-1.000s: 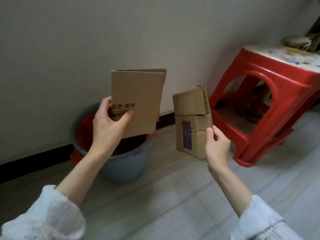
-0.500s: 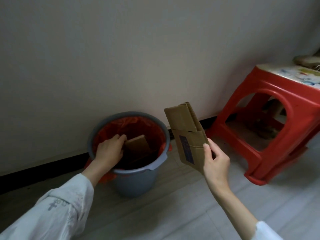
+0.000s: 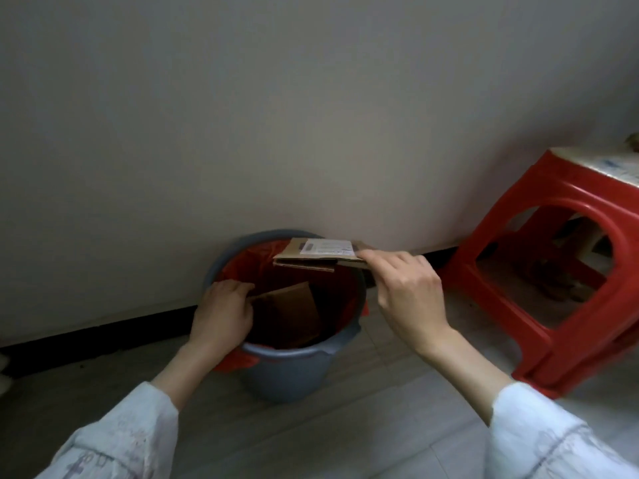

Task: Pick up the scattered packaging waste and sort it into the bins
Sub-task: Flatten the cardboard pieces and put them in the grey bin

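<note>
Head view shows me the right hand (image 3: pixel 408 292) pinching a flat labelled cardboard piece (image 3: pixel 321 254) over the bin (image 3: pixel 287 371) at 12 o'clock, light and stiff I think, while the left hand (image 3: pixel 223 314) grips another cardboard (image 3: pixel 288 311) inside.

A bin (image 3: pixel 287 371) is standing on the floor (image 3: pixel 345 426) right against the wall (image 3: pixel 276 115), with a bag (image 3: pixel 238 359) lining it and spilling over its near left rim. Inside the bin a piece of cardboard (image 3: pixel 290 312) is leaning tilted, and the left hand (image 3: pixel 223 314) is reaching in at its left edge, touching it. Above the far right part of the bin's mouth, the right hand (image 3: pixel 408 292) is holding a folded box (image 3: pixel 320 254) lying flat, with a label (image 3: pixel 326 247) facing up. A stool (image 3: pixel 570 271) is standing to the right of the bin, also near the wall.
</note>
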{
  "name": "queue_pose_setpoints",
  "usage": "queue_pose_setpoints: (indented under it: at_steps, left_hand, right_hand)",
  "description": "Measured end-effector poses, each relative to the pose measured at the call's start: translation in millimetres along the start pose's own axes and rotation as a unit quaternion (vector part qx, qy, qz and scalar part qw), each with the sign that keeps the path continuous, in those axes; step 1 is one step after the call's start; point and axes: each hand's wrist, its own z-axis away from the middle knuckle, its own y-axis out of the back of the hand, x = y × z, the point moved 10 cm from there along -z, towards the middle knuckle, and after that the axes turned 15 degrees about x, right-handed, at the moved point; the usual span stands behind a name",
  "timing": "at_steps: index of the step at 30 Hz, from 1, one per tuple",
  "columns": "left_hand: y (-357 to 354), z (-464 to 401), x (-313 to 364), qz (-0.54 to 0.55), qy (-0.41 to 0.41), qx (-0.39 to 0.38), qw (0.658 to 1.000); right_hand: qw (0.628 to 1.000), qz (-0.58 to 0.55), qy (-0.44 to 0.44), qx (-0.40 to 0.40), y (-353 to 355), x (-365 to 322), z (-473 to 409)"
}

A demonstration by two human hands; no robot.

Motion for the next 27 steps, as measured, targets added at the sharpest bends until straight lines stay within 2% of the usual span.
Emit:
queue_pose_setpoints:
  at_steps: [3,7,10,12,14,17,22,24,27]
  left_hand:
    - [9,17,-14,0.06,0.077,0.07,0.993]
    - [17,28,-24,0.135,0.166,0.151,0.965]
    - [12,35,-35,0.181,0.23,0.15,0.944]
    - [8,38,-38,0.183,0.24,0.136,0.944]
    - [6,39,-40,0.172,0.244,0.125,0.946]
    - [9,39,-39,0.155,0.236,0.136,0.95]
    - [8,41,-41,0.159,0.246,0.138,0.946]
    - [8,40,-42,0.167,0.253,0.138,0.943]
    - [5,41,-43,0.182,0.265,0.121,0.939]
  right_hand:
    - [0.993,0.033,0.097,-0.059,-38,-38,-17]
    - [0.965,0.075,0.176,-0.18,-90,-92,-26]
    - [0.913,0.064,0.218,-0.338,-135,-125,-14]
    - [0.889,0.062,0.198,-0.407,-158,-133,-8]
    - [0.884,0.059,0.223,-0.408,-173,-145,-2]
    - [0.905,0.009,0.2,-0.376,-179,-148,-1]
    - [0.916,-0.023,0.183,-0.356,-149,-122,9]
    - [0.924,-0.032,0.146,-0.351,-135,-95,16]
    - [0.913,-0.048,0.066,-0.399,-135,-49,40]
